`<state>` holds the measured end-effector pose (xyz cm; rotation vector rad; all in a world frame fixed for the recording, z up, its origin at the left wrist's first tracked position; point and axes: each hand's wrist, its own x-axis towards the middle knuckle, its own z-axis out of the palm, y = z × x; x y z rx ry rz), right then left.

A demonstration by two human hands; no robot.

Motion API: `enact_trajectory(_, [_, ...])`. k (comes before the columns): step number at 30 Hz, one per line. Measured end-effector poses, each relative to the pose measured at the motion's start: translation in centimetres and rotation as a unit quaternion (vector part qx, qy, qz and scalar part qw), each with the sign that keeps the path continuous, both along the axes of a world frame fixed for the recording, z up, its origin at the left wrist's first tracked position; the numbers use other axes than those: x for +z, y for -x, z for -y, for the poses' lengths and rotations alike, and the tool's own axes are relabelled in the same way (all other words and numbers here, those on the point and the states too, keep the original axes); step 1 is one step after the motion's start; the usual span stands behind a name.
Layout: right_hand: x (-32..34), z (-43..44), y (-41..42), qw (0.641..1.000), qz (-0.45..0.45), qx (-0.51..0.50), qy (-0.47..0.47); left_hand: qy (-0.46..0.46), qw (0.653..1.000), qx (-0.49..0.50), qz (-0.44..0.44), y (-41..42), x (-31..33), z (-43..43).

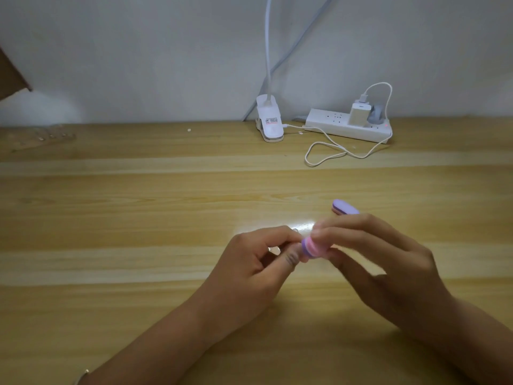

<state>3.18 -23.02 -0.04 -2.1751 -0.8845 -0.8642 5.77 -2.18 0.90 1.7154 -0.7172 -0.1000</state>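
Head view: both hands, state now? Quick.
Left hand: fingers curled, holding nothing; a fingertip meets the end of the nail buffer.
Right hand: closed, holding the nail buffer.

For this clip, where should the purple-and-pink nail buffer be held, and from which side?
Grip the nail buffer around its middle, coming from the right and above, as the right hand does. It is a long, slim block tilted away, so a mid grip probably leaves its near end free for the curled fingers of the left hand.
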Motion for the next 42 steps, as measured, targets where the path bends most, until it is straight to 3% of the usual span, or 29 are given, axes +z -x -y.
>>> enact_trajectory(11, [0.0, 0.1, 0.1, 1.0, 0.002, 0.019, 0.009, -0.033, 0.997, 0.023, 0.063, 0.0, 0.2, 0.0])
enact_trajectory(22, [0.1, 0.3, -0.2, 1.0, 0.003, -0.019, 0.024, -0.018, 1.0, 0.009, 0.018, 0.1, 0.1, 0.1])
enact_trajectory(26, [0.2, -0.6, 0.3, 0.999, 0.021, 0.03, 0.03, -0.015, 0.999, 0.009, 0.032, 0.1, 0.1, 0.1])
enact_trajectory(30, [0.2, 0.5, -0.3, 1.0, -0.007, -0.017, 0.021, -0.01, 0.999, 0.022, 0.021, 0.0, -0.1, 0.2])
enact_trajectory(34, [0.2, -0.3, 0.3, 0.999, 0.013, 0.03, 0.035, -0.006, 0.999, 0.012, 0.029, 0.0, 0.1, 0.1])
enact_trajectory(38, [0.2, 0.3, -0.2, 1.0, 0.002, -0.008, 0.03, -0.012, 1.0, 0.013, 0.018, 0.1, 0.3, 0.1])
enact_trajectory(42, [0.2, -0.6, 0.4, 0.998, 0.033, 0.027, 0.045, 0.005, 1.0, 0.003, 0.001, 0.3, 0.5, 0.2])
